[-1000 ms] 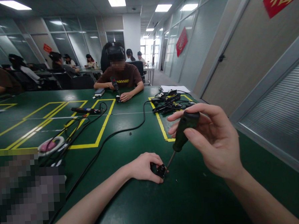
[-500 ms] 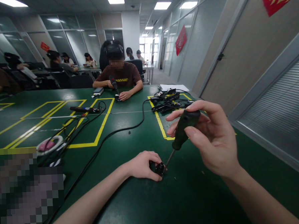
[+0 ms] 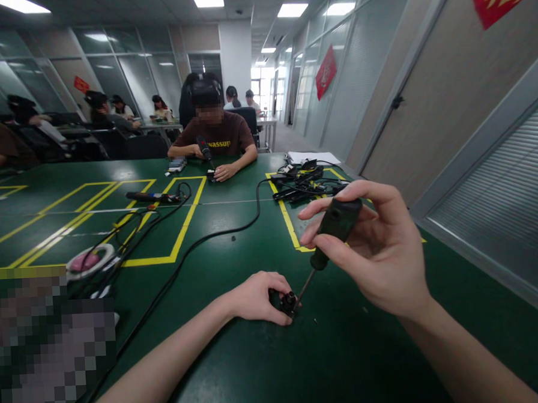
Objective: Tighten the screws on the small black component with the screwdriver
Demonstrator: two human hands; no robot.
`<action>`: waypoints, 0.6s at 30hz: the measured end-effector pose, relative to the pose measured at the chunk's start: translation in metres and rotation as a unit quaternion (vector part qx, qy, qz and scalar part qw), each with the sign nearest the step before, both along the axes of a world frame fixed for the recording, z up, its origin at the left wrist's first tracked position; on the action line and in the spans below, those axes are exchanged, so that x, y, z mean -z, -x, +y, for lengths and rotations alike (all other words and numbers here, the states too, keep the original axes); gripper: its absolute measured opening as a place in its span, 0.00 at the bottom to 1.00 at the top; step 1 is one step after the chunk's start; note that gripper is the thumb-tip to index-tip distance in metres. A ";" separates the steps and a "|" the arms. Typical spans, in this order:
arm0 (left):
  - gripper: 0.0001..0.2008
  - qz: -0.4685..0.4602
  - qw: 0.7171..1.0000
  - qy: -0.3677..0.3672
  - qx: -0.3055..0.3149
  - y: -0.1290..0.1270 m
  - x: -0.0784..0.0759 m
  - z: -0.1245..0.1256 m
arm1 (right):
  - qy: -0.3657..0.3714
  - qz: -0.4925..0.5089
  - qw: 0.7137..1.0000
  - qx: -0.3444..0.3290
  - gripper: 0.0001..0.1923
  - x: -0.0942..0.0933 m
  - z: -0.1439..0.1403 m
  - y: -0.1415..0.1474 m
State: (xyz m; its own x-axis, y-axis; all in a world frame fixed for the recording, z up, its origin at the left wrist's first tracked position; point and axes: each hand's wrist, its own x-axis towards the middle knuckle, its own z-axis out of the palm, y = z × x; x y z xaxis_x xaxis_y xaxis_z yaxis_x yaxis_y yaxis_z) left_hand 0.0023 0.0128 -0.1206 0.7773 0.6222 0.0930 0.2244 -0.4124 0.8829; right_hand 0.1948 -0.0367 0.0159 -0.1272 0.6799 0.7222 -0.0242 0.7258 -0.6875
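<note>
Near front edge of green surface [image 3: 242,371]: small black part [image 3: 285,301] pinned down under left hand [image 3: 257,298], grip clenched around it. Screwdriver [image 3: 327,237] tilted, long axis running from upper right down to lower left, tip on part. Dark green handle, thin metal shaft. Right hand [image 3: 380,250] grip closed on handle, fingertips wrapped around top. Black cable [image 3: 199,244] trailing across surface behind.

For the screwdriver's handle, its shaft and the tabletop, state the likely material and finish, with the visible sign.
Screwdriver handle: probably matt dark green plastic or rubber; no glints. Shaft: thin and dark, likely metal. Tabletop: smooth green surface, semi-gloss, reflecting ceiling lights; material unclear.
</note>
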 end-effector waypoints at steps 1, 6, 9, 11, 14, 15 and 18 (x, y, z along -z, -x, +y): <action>0.14 0.000 1.000 -0.001 0.000 0.000 0.000 0.000 | -0.001 0.000 1.000 -0.003 0.20 0.000 0.000 0.000; 0.13 0.000 1.000 0.000 0.002 0.000 0.000 -0.001 | -0.005 -0.001 1.000 -0.016 0.21 0.000 -0.001 0.000; 0.13 -0.002 1.000 -0.001 0.001 0.000 0.001 -0.001 | -0.003 -0.002 1.000 -0.025 0.21 0.000 -0.001 -0.001; 0.13 -0.002 1.000 -0.003 0.002 0.000 0.001 0.000 | -0.003 -0.004 0.999 -0.034 0.21 0.000 -0.001 -0.002; 0.14 0.003 1.000 -0.002 0.010 0.001 0.001 0.001 | 0.000 -0.004 0.999 -0.047 0.20 0.001 -0.001 -0.003; 0.14 0.005 1.000 0.001 0.015 0.001 0.000 0.002 | 0.001 -0.003 0.999 -0.050 0.20 0.001 -0.001 -0.003; 0.16 0.007 0.999 0.019 0.032 0.002 -0.002 0.005 | 0.007 -0.003 0.998 -0.058 0.20 0.001 -0.002 -0.003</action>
State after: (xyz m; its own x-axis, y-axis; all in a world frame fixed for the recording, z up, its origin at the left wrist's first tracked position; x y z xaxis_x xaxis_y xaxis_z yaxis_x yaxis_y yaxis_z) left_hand 0.0001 0.0178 -0.1183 0.8170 0.5737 0.0581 0.2117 -0.3921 0.8952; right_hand 0.1977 -0.0383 0.0145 -0.2109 0.6708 0.7110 -0.1030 0.7081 -0.6986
